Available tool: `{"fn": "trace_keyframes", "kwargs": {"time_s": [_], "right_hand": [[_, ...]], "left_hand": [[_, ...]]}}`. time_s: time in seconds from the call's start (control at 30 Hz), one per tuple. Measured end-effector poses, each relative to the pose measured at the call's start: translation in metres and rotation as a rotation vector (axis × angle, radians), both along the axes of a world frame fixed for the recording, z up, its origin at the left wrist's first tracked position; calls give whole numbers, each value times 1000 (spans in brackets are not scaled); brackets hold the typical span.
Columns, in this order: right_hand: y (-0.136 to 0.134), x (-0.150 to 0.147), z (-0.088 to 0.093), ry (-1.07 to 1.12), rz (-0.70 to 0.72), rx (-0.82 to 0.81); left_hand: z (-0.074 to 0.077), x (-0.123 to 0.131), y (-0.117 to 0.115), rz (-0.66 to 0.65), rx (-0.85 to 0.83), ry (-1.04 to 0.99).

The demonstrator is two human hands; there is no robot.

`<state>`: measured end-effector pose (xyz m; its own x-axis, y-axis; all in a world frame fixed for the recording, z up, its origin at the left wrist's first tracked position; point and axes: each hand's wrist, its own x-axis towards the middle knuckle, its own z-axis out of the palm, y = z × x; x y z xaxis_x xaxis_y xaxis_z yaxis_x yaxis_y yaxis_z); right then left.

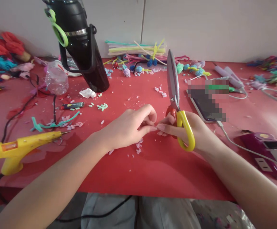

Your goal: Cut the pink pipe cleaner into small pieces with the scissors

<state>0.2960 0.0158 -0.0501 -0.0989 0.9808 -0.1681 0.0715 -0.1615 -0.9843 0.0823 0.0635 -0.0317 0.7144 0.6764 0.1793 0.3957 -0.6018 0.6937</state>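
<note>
Scissors (174,81) with one yellow and one red handle stand blades up in my right hand (195,130). Their handle loops hang around its thumb and fingers, and the blades look closed. My left hand (138,124) is curled with thumb and fingers pinched together. Both hands' fingertips meet over the middle of the red table (162,171). Whatever lies between those fingertips is too small or hidden to make out. Small pink cut pieces (138,147) are scattered just below my left hand. More pale pink pieces (161,92) lie beyond the hands.
A yellow glue gun (26,144) lies at left, its black cord trailing. A black bottle (86,57) and clear plastic cup (56,78) stand behind. Pipe cleaners (133,48) line the back wall. At right are a phone (202,103), white cable and purple power strip (260,149).
</note>
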Motion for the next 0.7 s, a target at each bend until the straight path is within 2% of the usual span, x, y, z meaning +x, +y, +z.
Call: {"fn": "trace_keyframes", "kwargs": {"time_s": [0.17,0.33,0.43,0.7], "right_hand": [[2,-2,-2,13,-55,37],[3,-1,-4,-9,-123,88],[1,-2,-4,26,-131,82],[-1,-5,0,46,-120,91]], "left_hand": [[-1,-1,2,-6,-37,-31],[-1,-1,6,-31,182,22],[0,1,5,-36,245,3],[-1,6,4,-11,231,-6]]}}
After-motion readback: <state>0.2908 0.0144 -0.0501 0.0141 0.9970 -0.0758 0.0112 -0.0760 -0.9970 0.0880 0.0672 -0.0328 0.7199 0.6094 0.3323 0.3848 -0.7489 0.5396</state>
